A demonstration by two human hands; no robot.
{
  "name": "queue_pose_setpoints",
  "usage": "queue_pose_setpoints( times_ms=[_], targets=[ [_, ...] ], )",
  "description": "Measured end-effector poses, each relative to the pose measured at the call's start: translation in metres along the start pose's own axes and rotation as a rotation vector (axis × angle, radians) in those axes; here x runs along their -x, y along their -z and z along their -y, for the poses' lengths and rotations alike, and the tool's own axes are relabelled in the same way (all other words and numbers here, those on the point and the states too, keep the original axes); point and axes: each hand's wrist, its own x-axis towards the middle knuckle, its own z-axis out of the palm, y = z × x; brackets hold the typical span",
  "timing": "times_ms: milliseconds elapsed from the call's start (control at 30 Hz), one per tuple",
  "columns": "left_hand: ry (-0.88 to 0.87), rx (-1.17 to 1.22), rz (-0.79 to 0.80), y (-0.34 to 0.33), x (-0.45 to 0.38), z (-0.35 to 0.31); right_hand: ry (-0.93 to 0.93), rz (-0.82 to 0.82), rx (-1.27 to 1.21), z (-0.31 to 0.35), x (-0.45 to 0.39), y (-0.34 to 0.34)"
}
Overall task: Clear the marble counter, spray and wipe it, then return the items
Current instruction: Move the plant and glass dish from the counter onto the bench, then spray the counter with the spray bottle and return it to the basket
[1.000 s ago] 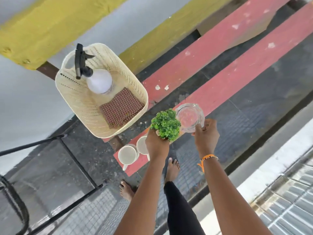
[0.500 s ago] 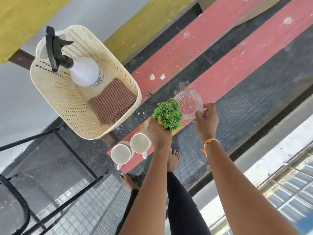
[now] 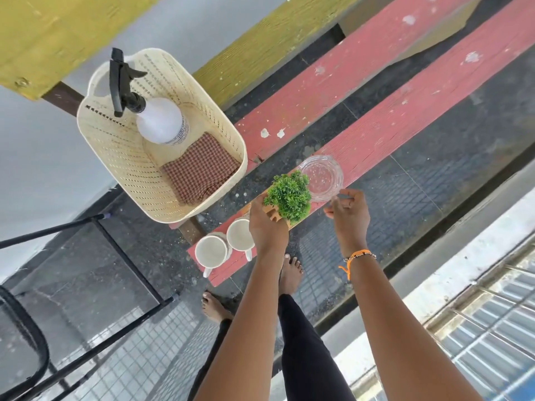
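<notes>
Your left hand (image 3: 267,227) has its grip curled round the small plant (image 3: 288,195), low over the red tabletop (image 3: 405,117); your right hand (image 3: 348,214) hovers loose by the glass bowl (image 3: 321,176). Settle the plant flat beside the cups (image 3: 225,247) before letting go.

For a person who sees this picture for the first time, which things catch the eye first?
The bright green plant in the left hand, above the red bench. Beside it a clear glass bowl at the right hand, and left, a cream basket with a spray bottle.
</notes>
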Motion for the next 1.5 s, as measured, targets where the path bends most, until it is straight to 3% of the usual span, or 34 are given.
queue_pose_setpoints(
  times_ms=[333, 667, 933, 1100, 1333, 1500],
  targets=[
    [-0.002, 0.149, -0.092, 0.068, 0.029, -0.022, 0.091, 0.288, -0.124, 0.071, 0.07, -0.02],
    [0.009, 0.327, -0.286, 0.177, -0.01, -0.038, 0.249, 0.573, -0.086, 0.153, 0.113, -0.135],
    [-0.04, 0.22, -0.281, 0.226, -0.074, -0.046, 0.397, 0.444, 0.139, 0.205, 0.082, -0.25],
    [-0.067, 0.194, -0.199, 0.242, -0.095, -0.05, 0.461, 0.468, 0.292, 0.209, 0.067, -0.288],
    [-0.094, 0.219, -0.185, 0.263, -0.105, -0.054, 0.453, 0.393, 0.144, 0.21, 0.078, -0.285],
    [-0.136, 0.259, -0.283, 0.274, -0.088, -0.063, 0.615, 0.408, -0.035, 0.225, 0.122, -0.248]
  ],
)
